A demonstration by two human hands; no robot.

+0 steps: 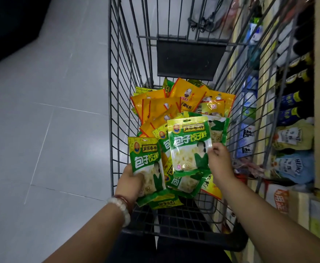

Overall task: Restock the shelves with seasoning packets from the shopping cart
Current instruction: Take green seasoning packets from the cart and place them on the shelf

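The left hand (pixel 131 180) grasps a green-and-yellow plastic seasoning packet (pixel 147 168) by its lower left edge, thumb laid across the front; a white bead bracelet (pixel 120 209) and a thin red bangle (pixel 124 200) circle that wrist. The right hand (pixel 220 160) pinches the right edge of a second green seasoning packet (pixel 190 147), held upright and facing the camera, with more green packets bunched behind and below it. Both packets sit just above the near end of the grey wire shopping cart (pixel 117 111), whose basket holds a loose heap of orange-yellow seasoning packets (pixel 165 107) toward the far end — overlapping, lying at all angles. A dark flap (pixel 189 59) closes the far end of the cart. To the right, just beside the cart, run store shelves (pixel 265 118) stocked with blue, white and dark pouches and bottles — blurred. Pale grey floor tiles (pixel 47 111) lie to the left.
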